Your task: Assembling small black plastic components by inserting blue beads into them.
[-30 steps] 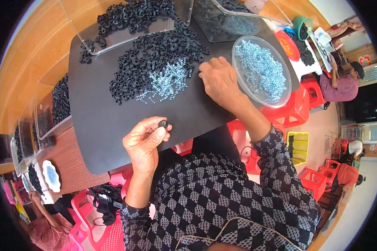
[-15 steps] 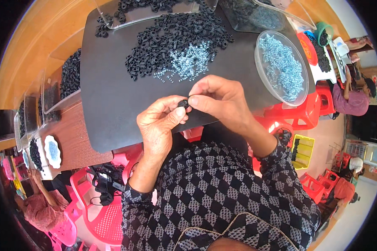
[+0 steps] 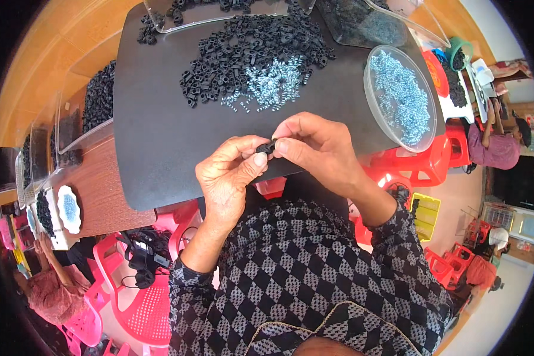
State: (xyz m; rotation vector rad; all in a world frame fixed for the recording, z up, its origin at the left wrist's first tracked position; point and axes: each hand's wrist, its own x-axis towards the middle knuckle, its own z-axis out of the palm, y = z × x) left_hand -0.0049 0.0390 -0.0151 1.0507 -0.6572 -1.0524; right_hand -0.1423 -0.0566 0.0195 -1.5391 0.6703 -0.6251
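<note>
Above the near edge of the dark table (image 3: 160,160), my left hand (image 3: 228,178) pinches a small black plastic part (image 3: 266,146) between thumb and fingers. My right hand (image 3: 317,148) meets it from the other side, its thumb and forefinger closed at the part's right end. Whether a spring sits inside is hidden by my fingers. Beyond my hands lies a big heap of similar black plastic parts (image 3: 237,50). Small metal coil springs (image 3: 273,83) are piled at that heap's near side, a few scattered loose.
A round clear tub (image 3: 371,98) full of springs stands at the table's right. Clear plastic bins (image 3: 231,21) stand along the far edge. Left is a brown table (image 3: 110,190) with more bins. Pink chairs (image 3: 142,314) and red stools (image 3: 418,163) surround me; other people sit left and right.
My right fingers have closed in onto the black part, which has turned and now sits between both hands. Both hands have shifted very slightly right in the picture.
</note>
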